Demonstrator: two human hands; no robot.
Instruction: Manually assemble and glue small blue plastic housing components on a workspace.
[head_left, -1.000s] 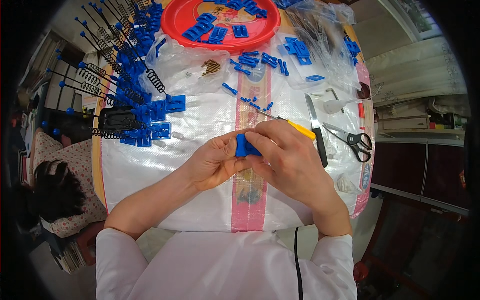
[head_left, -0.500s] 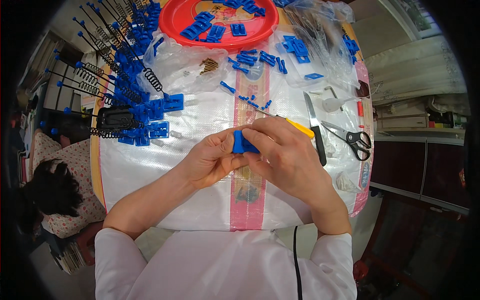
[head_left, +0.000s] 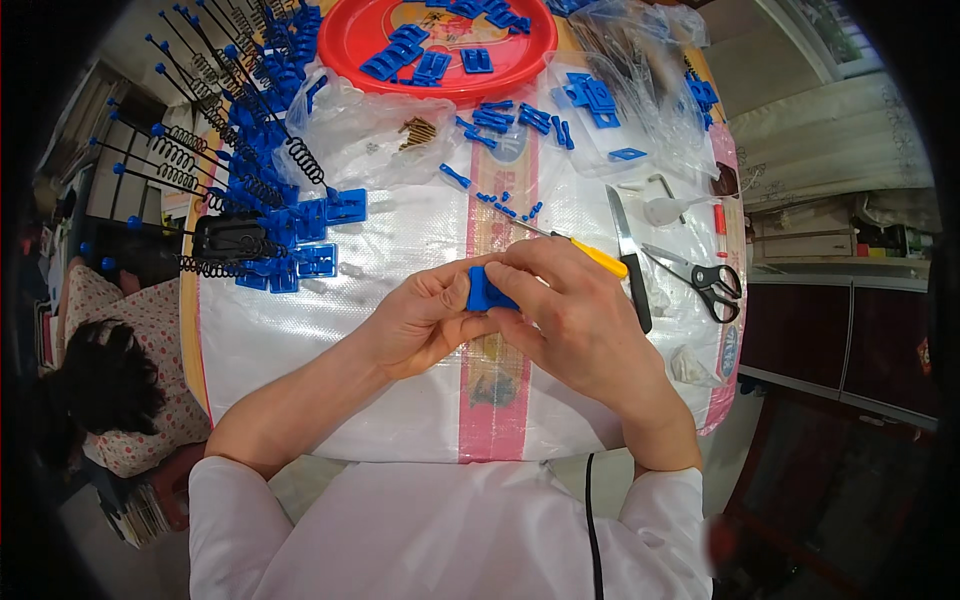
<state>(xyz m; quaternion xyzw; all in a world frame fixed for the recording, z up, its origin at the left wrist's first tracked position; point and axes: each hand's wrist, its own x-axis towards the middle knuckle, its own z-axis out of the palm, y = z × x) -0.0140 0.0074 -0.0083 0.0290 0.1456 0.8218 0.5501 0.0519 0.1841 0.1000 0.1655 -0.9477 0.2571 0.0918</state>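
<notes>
Between my two hands is a small blue plastic part point(head_left: 480, 290), held above the pink stripe of the table cover. My left hand point(head_left: 425, 312) pinches its left side between thumb and fingers. Over its right side, my right hand point(head_left: 565, 305) is closed with fingers bent and hides much of the part. A yellow-handled screwdriver point(head_left: 600, 258) lies just beyond my right hand, its shaft pointing at several tiny blue pieces point(head_left: 510, 210). Farther off are several blue bow-shaped pieces point(head_left: 492, 117).
At the far side stands a red tray point(head_left: 545, 60) with blue parts. Assembled blue pieces with black springs point(head_left: 270, 185) crowd the left. A plastic bag point(head_left: 345, 130) bears brass screws point(head_left: 418, 132). To the right lie a knife point(head_left: 630, 255) and scissors point(head_left: 712, 285). A person's head point(head_left: 105, 385) shows at left.
Both hands keep their hold on the blue part, which has shifted very slightly. Nothing else on the table has visibly moved.
</notes>
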